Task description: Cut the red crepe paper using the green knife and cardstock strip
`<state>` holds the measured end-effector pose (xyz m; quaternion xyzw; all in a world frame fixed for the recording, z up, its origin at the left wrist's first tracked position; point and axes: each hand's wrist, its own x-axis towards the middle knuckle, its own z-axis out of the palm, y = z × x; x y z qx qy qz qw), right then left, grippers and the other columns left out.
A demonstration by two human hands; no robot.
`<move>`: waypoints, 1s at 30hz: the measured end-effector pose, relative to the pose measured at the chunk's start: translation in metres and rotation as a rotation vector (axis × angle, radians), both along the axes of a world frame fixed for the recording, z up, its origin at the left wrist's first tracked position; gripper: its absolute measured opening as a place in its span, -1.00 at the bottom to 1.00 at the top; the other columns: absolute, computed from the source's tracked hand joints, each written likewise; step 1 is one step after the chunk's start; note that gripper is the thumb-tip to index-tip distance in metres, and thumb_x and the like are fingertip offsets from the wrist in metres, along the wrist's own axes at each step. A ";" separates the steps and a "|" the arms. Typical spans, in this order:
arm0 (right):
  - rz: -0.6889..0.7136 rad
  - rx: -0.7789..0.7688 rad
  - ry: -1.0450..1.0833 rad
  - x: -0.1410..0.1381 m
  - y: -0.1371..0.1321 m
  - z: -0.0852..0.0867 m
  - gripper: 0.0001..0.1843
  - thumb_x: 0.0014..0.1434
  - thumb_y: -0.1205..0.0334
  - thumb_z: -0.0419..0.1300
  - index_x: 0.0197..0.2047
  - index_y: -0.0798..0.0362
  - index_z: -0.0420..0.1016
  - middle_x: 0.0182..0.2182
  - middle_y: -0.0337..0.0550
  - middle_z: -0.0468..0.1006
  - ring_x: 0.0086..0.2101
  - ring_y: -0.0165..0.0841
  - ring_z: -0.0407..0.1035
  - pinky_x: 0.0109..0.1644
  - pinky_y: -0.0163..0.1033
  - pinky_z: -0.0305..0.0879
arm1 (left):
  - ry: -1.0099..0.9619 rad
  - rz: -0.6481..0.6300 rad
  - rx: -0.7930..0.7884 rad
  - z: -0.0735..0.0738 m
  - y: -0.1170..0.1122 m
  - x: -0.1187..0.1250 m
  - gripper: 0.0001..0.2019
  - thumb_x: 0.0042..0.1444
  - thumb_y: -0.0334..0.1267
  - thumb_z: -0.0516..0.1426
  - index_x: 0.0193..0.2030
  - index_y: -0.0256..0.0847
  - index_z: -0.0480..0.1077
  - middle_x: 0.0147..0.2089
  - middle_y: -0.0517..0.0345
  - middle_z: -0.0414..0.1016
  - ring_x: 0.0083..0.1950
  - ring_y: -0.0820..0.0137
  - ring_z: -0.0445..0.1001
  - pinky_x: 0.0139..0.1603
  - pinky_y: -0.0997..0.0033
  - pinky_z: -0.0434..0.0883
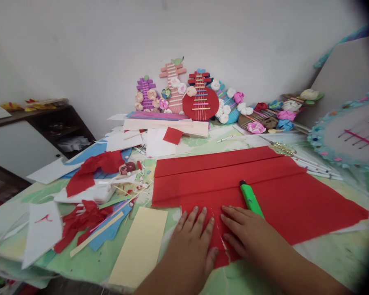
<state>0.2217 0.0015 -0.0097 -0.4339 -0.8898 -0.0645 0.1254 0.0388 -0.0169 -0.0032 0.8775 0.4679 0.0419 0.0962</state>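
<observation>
A large sheet of red paper [233,180] lies creased across the table. My left hand [192,239] rests flat on its near edge, fingers stretched out. My right hand [247,233] lies beside it on the same sheet, fingers extended and pressing down on the paper, with nothing in them. A green utility knife [250,198] lies on the red paper, just beyond my right hand and touching its back.
A cream card strip [140,246] lies near the table's front edge. Red paper scraps [87,172] and white and blue sheets litter the left. Paper instruments with flowers [199,96] stand at the wall. Scissors [279,146] and a round blue-trimmed craft [350,137] sit right.
</observation>
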 end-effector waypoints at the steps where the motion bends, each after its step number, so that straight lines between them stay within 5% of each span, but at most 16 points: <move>1: 0.003 -0.003 -0.002 0.000 0.000 0.001 -0.72 0.05 0.29 0.08 -0.17 0.12 0.49 -0.14 0.03 0.51 -0.20 -0.17 0.41 -0.14 -0.06 0.35 | 0.003 0.001 -0.007 0.000 0.000 0.000 -0.53 0.18 -0.06 -0.10 0.16 -0.26 0.14 0.22 -0.04 0.05 0.23 0.11 -0.01 0.16 -0.01 0.05; 15: -0.024 -0.100 0.077 0.003 0.002 0.009 -0.74 0.03 0.30 0.11 -0.18 0.05 0.48 -0.14 -0.02 0.51 -0.21 -0.19 0.41 -0.14 -0.09 0.32 | 0.016 -0.024 0.013 -0.005 0.003 -0.002 -0.53 0.18 -0.05 -0.10 0.16 -0.23 0.14 0.22 -0.03 0.06 0.22 0.11 0.02 0.14 0.00 0.09; 21: 0.009 -0.136 0.061 0.002 -0.004 0.013 -0.76 -0.01 0.26 0.14 -0.21 -0.10 0.47 -0.14 -0.13 0.51 -0.18 -0.12 0.36 -0.13 0.06 0.23 | 0.004 -0.023 0.019 -0.004 0.003 -0.004 -0.54 0.18 -0.05 -0.10 0.17 -0.20 0.13 0.22 -0.01 0.06 0.22 0.13 0.03 0.15 0.02 0.08; 30: 0.035 -0.027 0.089 0.003 -0.006 0.005 -0.91 -0.02 0.18 0.17 -0.37 -0.14 0.47 -0.15 -0.16 0.52 -0.19 -0.14 0.38 -0.11 0.07 0.13 | -0.012 -0.028 -0.036 -0.005 0.004 -0.004 -0.52 0.18 -0.04 -0.11 0.19 -0.20 0.09 0.24 -0.04 0.01 0.23 0.09 -0.01 0.15 -0.02 0.04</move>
